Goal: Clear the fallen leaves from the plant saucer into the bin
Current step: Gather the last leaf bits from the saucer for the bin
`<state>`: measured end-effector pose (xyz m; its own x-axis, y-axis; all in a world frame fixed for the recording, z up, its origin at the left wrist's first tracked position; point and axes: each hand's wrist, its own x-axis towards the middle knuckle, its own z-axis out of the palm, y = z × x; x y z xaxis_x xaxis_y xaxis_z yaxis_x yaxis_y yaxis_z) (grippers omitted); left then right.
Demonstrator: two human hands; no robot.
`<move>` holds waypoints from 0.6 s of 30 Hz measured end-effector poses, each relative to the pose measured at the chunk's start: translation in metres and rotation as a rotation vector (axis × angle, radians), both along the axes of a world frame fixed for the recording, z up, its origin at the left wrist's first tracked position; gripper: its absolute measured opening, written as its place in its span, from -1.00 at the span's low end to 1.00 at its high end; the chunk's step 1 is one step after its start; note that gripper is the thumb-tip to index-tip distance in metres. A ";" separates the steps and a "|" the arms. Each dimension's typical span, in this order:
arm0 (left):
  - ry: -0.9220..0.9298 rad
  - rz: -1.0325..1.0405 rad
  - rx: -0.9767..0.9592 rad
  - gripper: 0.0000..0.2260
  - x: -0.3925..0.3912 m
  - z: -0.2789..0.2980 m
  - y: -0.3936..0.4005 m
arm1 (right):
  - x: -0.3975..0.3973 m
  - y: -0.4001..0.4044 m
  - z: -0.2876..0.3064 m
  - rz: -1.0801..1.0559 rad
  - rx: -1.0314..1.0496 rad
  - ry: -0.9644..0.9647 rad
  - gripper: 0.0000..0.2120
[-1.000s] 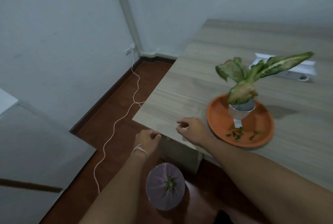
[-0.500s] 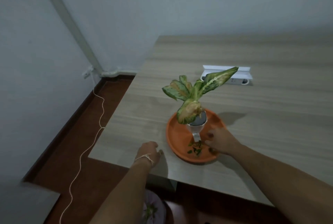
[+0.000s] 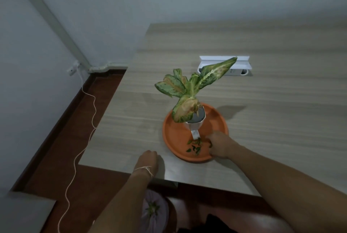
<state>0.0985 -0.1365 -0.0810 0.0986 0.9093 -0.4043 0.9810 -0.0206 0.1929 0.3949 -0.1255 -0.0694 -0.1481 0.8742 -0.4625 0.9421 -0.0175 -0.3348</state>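
Round orange plastic saucer (image 3: 174, 135) sits on the wood-grain table (image 3: 262, 120), near its front edge. White faceted pot (image 3: 196, 122) with a variegated green-and-cream plant (image 3: 189, 92) stands upright inside the saucer, toward its far side. Small green leaf scraps (image 3: 194, 145) lie loose on the saucer floor, in front of the pot.

Right hand (image 3: 220, 145) is inside the saucer at its front-right rim, fingers curled down, touching the right end of the leaf scraps. Can't tell whether it actually has any pinched.

Left hand (image 3: 149, 160) rests on the table just left-front of the saucer, loosely curled, holding nothing. White string bracelet (image 3: 144, 169) on that wrist.

Bin with pale purple liner (image 3: 155, 212) is on the floor below the table edge, front-left of the saucer, green bits already inside. White power strip (image 3: 242, 67) lies on the table well behind the saucer.
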 end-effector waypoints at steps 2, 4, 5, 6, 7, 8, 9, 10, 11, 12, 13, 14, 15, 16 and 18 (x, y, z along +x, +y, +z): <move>-0.003 -0.004 0.010 -0.78 -0.001 -0.003 0.000 | -0.004 -0.005 0.000 0.010 -0.002 0.017 -0.86; -0.011 0.001 0.012 -0.79 -0.001 -0.003 0.000 | -0.006 -0.006 -0.003 -0.008 0.016 0.024 -0.87; -0.016 0.010 0.020 -0.80 -0.002 -0.003 -0.001 | -0.006 -0.006 -0.003 -0.013 0.024 0.021 -0.85; -0.030 0.023 0.037 -0.82 -0.003 -0.004 -0.001 | -0.006 -0.006 -0.004 -0.020 0.039 0.016 -0.83; -0.047 0.037 0.057 -0.84 -0.004 -0.006 -0.002 | -0.004 -0.006 -0.006 -0.033 0.057 0.013 -0.80; -0.056 0.044 0.074 -0.85 -0.004 -0.007 -0.002 | -0.003 -0.005 -0.008 -0.053 0.074 0.011 -0.76; -0.054 0.040 0.086 -0.84 -0.003 -0.008 -0.001 | -0.001 -0.005 -0.009 -0.078 0.085 0.009 -0.71; -0.040 0.026 0.093 -0.84 -0.003 -0.009 -0.001 | 0.000 -0.006 -0.010 -0.100 0.097 0.004 -0.67; -0.015 0.008 0.094 -0.82 -0.001 -0.010 0.000 | 0.001 -0.006 -0.009 -0.113 0.098 0.001 -0.64; 0.012 -0.009 0.093 -0.81 0.000 -0.010 0.001 | 0.001 -0.006 -0.009 -0.117 0.088 -0.002 -0.62; 0.036 -0.026 0.091 -0.79 0.002 -0.009 0.002 | 0.000 -0.006 -0.008 -0.121 0.069 -0.002 -0.60; 0.053 -0.041 0.089 -0.79 0.002 -0.009 0.004 | -0.002 -0.006 -0.007 -0.122 0.048 -0.004 -0.59; 0.060 -0.049 0.086 -0.78 0.003 -0.008 0.005 | -0.004 -0.005 -0.007 -0.119 0.031 -0.008 -0.58; 0.054 -0.048 0.090 -0.79 0.003 -0.007 0.007 | -0.006 -0.004 -0.007 -0.112 0.018 -0.012 -0.59; -0.014 0.001 0.129 -0.81 0.005 -0.001 0.010 | -0.011 -0.002 -0.005 -0.113 -0.006 -0.019 -0.60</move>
